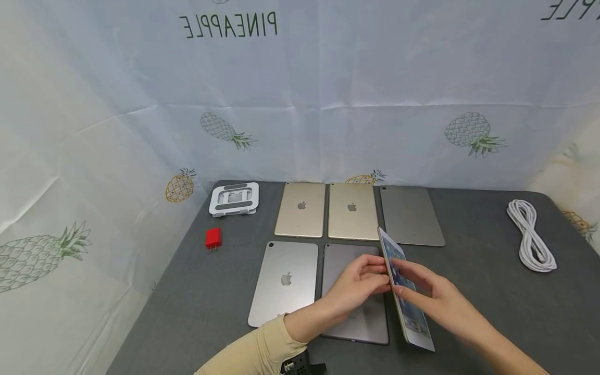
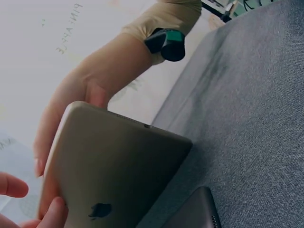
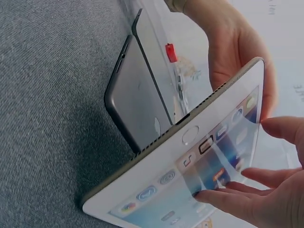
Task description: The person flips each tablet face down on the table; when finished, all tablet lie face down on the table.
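A gold-backed tablet (image 1: 409, 302) stands tilted on its long edge near the table's front, its lit screen facing right. My left hand (image 1: 358, 284) grips it from the back side near the upper edge, with the thumb (image 2: 55, 213) against the gold back. On the other side my right hand (image 1: 433, 299) touches the screen with extended fingers (image 3: 223, 199), its thumb at the upper edge. The lower edge is close over the table. A dark grey tablet (image 1: 349, 255) lies face down just left of it, partly hidden by my left hand.
A silver tablet (image 1: 281, 284), two gold tablets (image 1: 300, 211) (image 1: 352, 213) and a grey one (image 1: 412, 216) lie face down in rows. A white folding stand (image 1: 234, 199) and a red charger (image 1: 213, 238) are left; a coiled white cable (image 1: 532, 237) lies right. A pineapple-print curtain (image 1: 328, 78) hangs behind.
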Motion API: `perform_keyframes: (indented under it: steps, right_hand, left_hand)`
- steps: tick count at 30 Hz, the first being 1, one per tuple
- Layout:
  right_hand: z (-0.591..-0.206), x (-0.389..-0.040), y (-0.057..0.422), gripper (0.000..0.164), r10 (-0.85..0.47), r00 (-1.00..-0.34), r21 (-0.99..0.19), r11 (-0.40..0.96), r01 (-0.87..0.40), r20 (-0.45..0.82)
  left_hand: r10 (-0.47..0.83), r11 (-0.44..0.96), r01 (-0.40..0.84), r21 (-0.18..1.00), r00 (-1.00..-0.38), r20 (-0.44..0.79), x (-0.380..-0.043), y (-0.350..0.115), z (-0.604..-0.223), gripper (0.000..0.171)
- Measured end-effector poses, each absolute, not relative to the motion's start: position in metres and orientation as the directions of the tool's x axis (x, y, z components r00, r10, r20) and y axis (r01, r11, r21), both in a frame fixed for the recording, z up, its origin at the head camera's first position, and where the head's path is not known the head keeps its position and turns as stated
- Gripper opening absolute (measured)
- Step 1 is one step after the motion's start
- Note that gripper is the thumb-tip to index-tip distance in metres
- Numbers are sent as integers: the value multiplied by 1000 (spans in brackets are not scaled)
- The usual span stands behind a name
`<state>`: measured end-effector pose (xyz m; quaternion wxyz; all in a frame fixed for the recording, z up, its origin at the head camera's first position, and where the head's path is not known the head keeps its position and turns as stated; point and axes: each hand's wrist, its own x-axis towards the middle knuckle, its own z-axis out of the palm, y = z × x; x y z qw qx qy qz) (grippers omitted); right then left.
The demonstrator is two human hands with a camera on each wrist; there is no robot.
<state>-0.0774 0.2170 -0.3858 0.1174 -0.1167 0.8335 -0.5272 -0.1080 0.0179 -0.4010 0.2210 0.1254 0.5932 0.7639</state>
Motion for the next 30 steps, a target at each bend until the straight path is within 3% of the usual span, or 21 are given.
perform_keyframes:
  steps: [3, 11, 19, 30]
  right_hand:
    - [-383, -78, 217, 59, -307, -946, -935, 355, -7, -109]
    - [-381, -79, 219, 61, -293, -951, -965, 262, 18, -98]
    - [-382, -81, 228, 59, -302, -950, -979, 203, 23, -85]
    - [-383, -82, 236, 60, -287, -948, -975, 206, 81, -140]
  left_hand:
    - [485, -155, -116, 981, -874, -27, -107, 19, -399, 37]
    - [532, -99, 5, 995, -845, 57, -106, 21, -393, 40]
    - [574, -94, -8, 996, -817, 47, -104, 24, -391, 42]
    - [595, -68, -142, 988, -800, -74, -104, 27, -398, 38]
